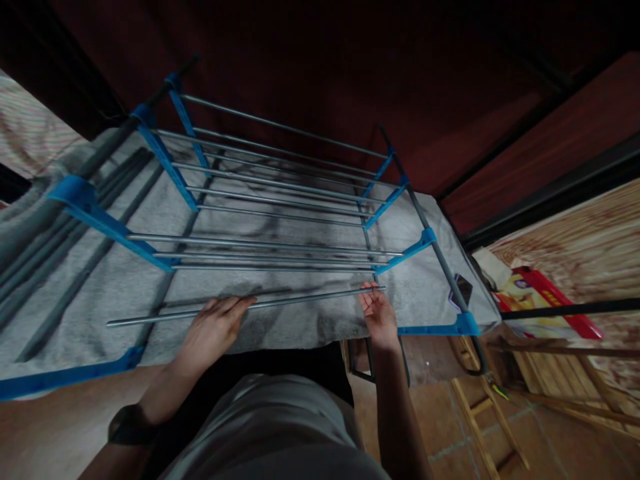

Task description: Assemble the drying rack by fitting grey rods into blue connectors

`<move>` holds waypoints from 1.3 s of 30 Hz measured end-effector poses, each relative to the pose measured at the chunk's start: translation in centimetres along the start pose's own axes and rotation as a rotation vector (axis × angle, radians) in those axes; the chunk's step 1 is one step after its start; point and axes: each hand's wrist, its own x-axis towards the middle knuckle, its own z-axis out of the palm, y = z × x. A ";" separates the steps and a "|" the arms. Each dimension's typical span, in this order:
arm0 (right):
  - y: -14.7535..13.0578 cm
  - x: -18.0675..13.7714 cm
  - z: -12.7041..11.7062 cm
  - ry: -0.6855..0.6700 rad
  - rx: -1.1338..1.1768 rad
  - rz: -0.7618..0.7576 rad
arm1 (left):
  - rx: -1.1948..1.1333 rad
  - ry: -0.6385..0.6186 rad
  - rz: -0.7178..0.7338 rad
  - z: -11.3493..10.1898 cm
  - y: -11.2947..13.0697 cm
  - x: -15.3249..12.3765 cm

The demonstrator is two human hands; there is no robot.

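Note:
A thin grey metal rod runs crosswise, nearly level, in front of me. My left hand has its fingers closed over the rod left of its middle. Palm up, my right hand holds the same rod near its right end between thumb and fingers. Beyond the rod lies a rack frame of grey tubes with blue plastic side brackets. Several crossbars span between those brackets. Close to my right hand is the nearest right bracket; the nearest left bracket is at the front edge.
A grey cloth covers the surface under the rack. Several loose tubes lie at the left. A phone rests at the right edge, with a red and yellow package beyond it. Wooden pieces are on the tiled floor.

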 end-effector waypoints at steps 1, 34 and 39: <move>0.0 0.2 -0.4 -0.007 -0.015 -0.008 | -0.007 -0.002 -0.009 0.2 -0.3 -0.1; 3.2 2.7 -4.0 0.140 -0.074 -0.009 | 0.010 -0.014 -0.198 0.7 -3.0 -1.5; 3.4 2.8 -4.4 0.172 -0.039 0.007 | 0.009 -0.013 -0.223 0.6 -4.0 -2.1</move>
